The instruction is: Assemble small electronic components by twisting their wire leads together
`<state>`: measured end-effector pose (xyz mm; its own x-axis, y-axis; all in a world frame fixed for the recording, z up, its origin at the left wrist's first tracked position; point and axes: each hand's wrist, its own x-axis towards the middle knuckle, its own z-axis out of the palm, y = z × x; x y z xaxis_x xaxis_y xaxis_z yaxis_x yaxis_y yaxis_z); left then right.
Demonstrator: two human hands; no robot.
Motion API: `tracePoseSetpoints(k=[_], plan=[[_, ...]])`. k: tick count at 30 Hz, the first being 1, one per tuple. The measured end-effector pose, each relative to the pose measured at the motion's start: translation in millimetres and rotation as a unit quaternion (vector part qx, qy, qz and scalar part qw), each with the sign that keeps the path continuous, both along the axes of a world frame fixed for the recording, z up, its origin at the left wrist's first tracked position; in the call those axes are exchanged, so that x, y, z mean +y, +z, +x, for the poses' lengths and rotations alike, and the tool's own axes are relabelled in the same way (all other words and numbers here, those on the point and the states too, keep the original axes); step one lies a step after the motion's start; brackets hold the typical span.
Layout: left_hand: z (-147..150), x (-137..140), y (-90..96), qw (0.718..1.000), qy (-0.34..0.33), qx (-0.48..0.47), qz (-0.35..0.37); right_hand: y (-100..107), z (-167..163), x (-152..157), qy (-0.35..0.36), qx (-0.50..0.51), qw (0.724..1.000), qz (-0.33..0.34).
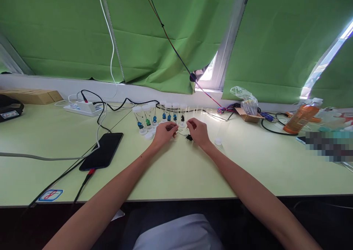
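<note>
My left hand (pixel 165 131) is closed in a pinch above the table's middle. Facing it, my right hand (pixel 199 130) is pinched too; what either holds, if anything, is too small to make out. Below the right fingertips lies a small black piece (pixel 189 137) with thin wire-like leads toward the left hand. Just behind my hands stand several clear tubes with white ends, holding blue pieces (pixel 140 125), a green piece (pixel 148 122) and a black piece (pixel 182 118) on thin leads. A white cap (pixel 149 136) lies left of my left hand, another white cap (pixel 218 141) right of my right.
On the left lie a black phone (pixel 103 152) with a cable plugged in and a white power strip (pixel 84 108). A small cardboard box (pixel 248 114) with a plastic bag and an orange bottle (pixel 302 117) stand at the right. Green curtains (pixel 171 40) hang behind.
</note>
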<state>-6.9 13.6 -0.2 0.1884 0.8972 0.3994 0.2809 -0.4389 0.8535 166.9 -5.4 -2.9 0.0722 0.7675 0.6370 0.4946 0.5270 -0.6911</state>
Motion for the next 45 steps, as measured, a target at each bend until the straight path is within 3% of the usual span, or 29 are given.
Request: tracePoseSetpoints(k=[7, 13, 23, 31, 39, 45], plan=[[-4, 7, -0.5, 0.997, 0.035, -0.058, -0.028, -16, 4, 10, -0.028, -0.216, 0.975, -0.041], [-4, 7, -0.3, 0.994, 0.075, -0.074, -0.008, -13, 2, 7, -0.022, -0.323, 0.946, -0.033], [-1, 3, 2.7, 0.992, 0.097, -0.085, 0.019, -18, -16, 7, 0.072, -0.405, 0.911, -0.014], [0, 4, 0.8, 0.992, 0.083, -0.089, 0.024, -23, -15, 12, 0.071, -0.391, 0.917, -0.019], [0, 7, 1.0, 0.976, 0.049, -0.192, -0.094, -26, -15, 15, 0.072, -0.378, 0.923, -0.023], [1, 7, 4.0, 0.966, 0.057, -0.229, -0.109, -25, -15, 16, 0.083, -0.384, 0.920, -0.009]])
